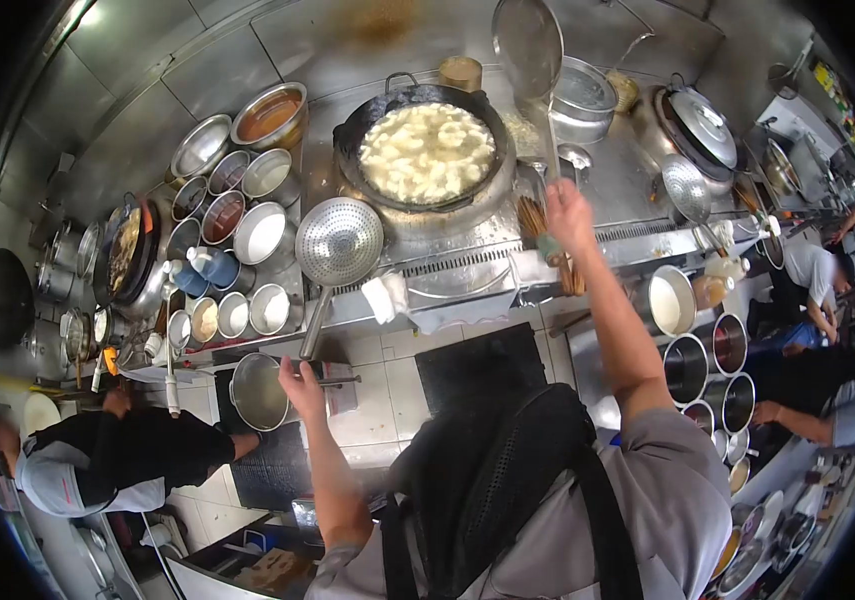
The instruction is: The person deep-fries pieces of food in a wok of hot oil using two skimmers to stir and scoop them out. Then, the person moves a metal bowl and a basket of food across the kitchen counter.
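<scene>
My right hand [569, 218] is closed around the long handle of a large round skimmer [527, 45], whose head is raised above the back of the stove. My left hand [302, 388] is in front of the counter edge with its fingers apart. Just above its fingertips is the handle end of a perforated skimmer [339, 242]; I cannot tell whether they touch. Behind that hand runs the handle of a round pot [259, 391]. Pale pieces [427, 152] fill bubbling liquid in a big black wok [350, 160] at the middle of the stove.
Metal bowls and containers of sauces and powders, including a white-filled one [262, 232], crowd the left. A steel pot [585, 98] and a lidded pot [704, 125] stand right. One co-worker [97, 460] is at left; others [837, 410] are at right. A dark mat [477, 372] covers floor tiles.
</scene>
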Demonstrator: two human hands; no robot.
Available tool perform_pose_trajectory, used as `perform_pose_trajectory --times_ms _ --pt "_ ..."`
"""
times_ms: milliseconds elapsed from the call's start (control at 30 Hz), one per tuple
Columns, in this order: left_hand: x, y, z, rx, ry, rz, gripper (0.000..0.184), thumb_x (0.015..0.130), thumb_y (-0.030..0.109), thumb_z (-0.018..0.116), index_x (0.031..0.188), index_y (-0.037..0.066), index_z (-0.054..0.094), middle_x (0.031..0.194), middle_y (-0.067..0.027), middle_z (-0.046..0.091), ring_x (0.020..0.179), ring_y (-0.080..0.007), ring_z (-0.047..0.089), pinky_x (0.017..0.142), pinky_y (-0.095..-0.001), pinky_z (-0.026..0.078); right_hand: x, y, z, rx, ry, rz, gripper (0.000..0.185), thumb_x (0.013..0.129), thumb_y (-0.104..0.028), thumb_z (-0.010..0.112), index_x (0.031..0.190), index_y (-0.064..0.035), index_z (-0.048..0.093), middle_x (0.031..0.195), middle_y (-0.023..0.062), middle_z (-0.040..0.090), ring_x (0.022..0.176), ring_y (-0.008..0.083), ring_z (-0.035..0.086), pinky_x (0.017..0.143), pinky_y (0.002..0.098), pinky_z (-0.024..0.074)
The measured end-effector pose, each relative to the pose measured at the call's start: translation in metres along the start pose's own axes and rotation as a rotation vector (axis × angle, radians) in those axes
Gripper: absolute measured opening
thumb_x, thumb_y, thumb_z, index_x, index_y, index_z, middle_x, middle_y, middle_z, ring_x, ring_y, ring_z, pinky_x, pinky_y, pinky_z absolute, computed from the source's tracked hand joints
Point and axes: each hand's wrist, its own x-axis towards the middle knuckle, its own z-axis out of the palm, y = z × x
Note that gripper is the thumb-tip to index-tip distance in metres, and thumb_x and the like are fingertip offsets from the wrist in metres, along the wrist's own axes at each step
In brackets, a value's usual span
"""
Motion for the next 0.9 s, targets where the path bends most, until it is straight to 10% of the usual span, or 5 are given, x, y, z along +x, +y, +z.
perform_pose_trajectory --times_ms 367,533,700,800,900 --pt "0.022 0.061 0.064 0.313 -0.026 -0.184 0.052 0.095 0.022 0.068 0.135 -0.008 0.054 0.133 -0.0269 0.058 0.123 -0.0381 0.057 0.107 -0.0434 0.043 0.137 0.274 0.101 -0.352 -0.249 -0.011 0.019 0.1 -0.017 0.051 0.106 -0.0019 0.061 0.097 0.0338 0.065 0.095 0.055 0.061 0.08 0.0608 0.0497" --pt "0.013 0.055 0.075 0.251 0.04 -0.229 0.052 0.095 0.022 0.067 0.134 -0.01 0.054 0.133 -0.0249 0.058 0.125 -0.0365 0.056 0.109 -0.0428 0.041 0.12 0.193 0.039 -0.127 -0.158 0.036 0.023 0.101 -0.02 0.052 0.105 0.0004 0.062 0.091 0.0327 0.066 0.088 0.0532 0.064 0.077 0.0593 0.0502" --pt "0.005 0.063 0.082 0.217 0.086 -0.284 0.05 0.095 0.021 0.067 0.132 -0.01 0.056 0.132 -0.0253 0.059 0.125 -0.0352 0.056 0.109 -0.0427 0.041 0.088 0.107 -0.037 0.269 -0.525 0.345 0.028 0.104 -0.029 0.055 0.1 -0.0021 0.062 0.067 0.0124 0.06 0.061 0.0251 0.064 0.058 0.039 0.0483" --pt "0.005 0.06 0.085 0.166 0.091 -0.295 0.05 0.095 0.021 0.066 0.132 -0.01 0.055 0.132 -0.0251 0.059 0.125 -0.0341 0.056 0.108 -0.0422 0.042 0.072 0.12 -0.009 0.237 -0.497 0.08 0.027 0.105 -0.03 0.054 0.099 -0.0045 0.063 0.062 0.0054 0.055 0.055 0.0132 0.058 0.05 0.0339 0.0446" --pt "0.002 0.078 0.088 0.126 0.098 -0.303 0.05 0.096 0.019 0.065 0.135 -0.009 0.053 0.132 -0.0242 0.059 0.122 -0.0336 0.057 0.105 -0.0408 0.044 0.08 0.096 0.02 0.374 -0.804 0.474 0.024 0.105 -0.026 0.054 0.102 -0.0043 0.063 0.063 0.0023 0.055 0.049 0.0115 0.05 0.043 0.0306 0.0403"
